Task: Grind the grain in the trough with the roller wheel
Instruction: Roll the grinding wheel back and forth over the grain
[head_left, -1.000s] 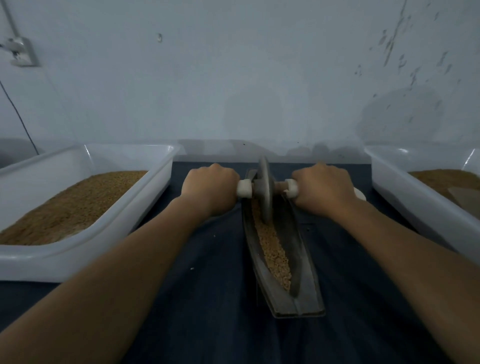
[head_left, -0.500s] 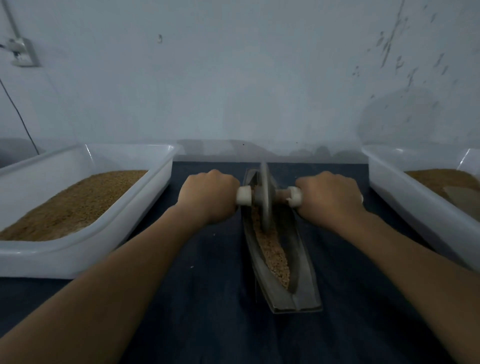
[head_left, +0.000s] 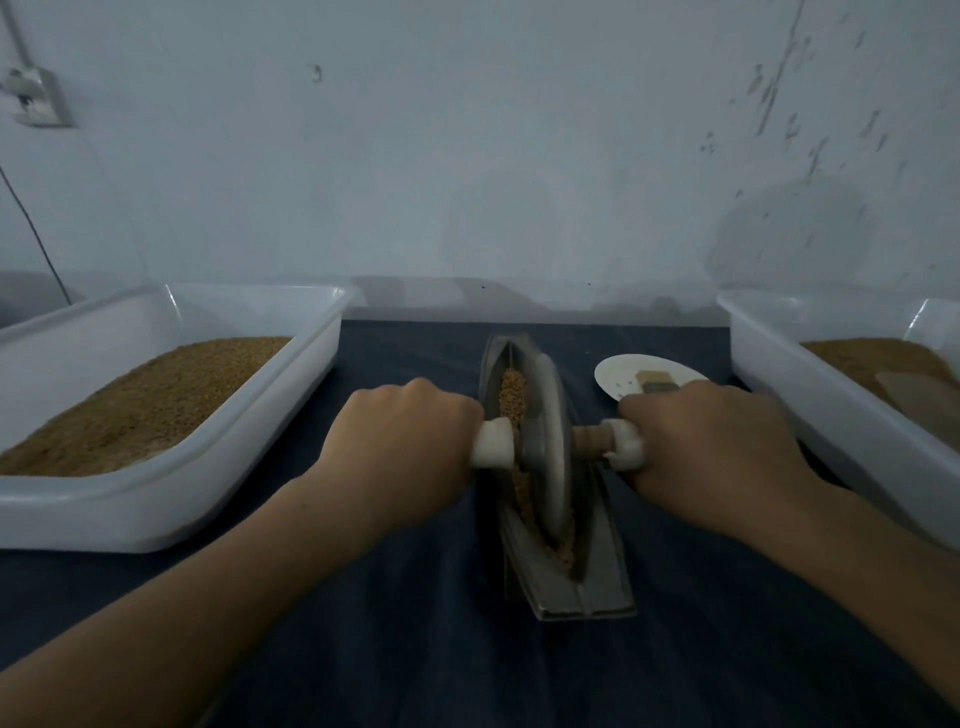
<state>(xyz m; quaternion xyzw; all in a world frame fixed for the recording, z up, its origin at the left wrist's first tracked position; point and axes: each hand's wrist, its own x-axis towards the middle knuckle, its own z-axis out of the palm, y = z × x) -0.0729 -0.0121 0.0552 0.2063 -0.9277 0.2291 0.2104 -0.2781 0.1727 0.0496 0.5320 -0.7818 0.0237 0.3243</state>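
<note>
The roller wheel (head_left: 545, 447) stands upright in the trough (head_left: 576, 587) between your fists, on the grain (head_left: 511, 389) lining the channel. Your left hand (head_left: 400, 447) is curled round one white handle end, and your right hand (head_left: 711, 452) grips the other. Just beyond your right knuckles lies a white plate (head_left: 618, 374). Outside each hand sits a grain-filled tray, the left tray (head_left: 156, 509) and the right tray (head_left: 831, 415).

No readable text, labels, brands or numbers. Dark marks on pale plastered wall (head_left: 779, 104): scuffs, not lettering. Small tan block (head_left: 655, 381) on round white dish (head_left: 615, 375): too blurred to tell.
</note>
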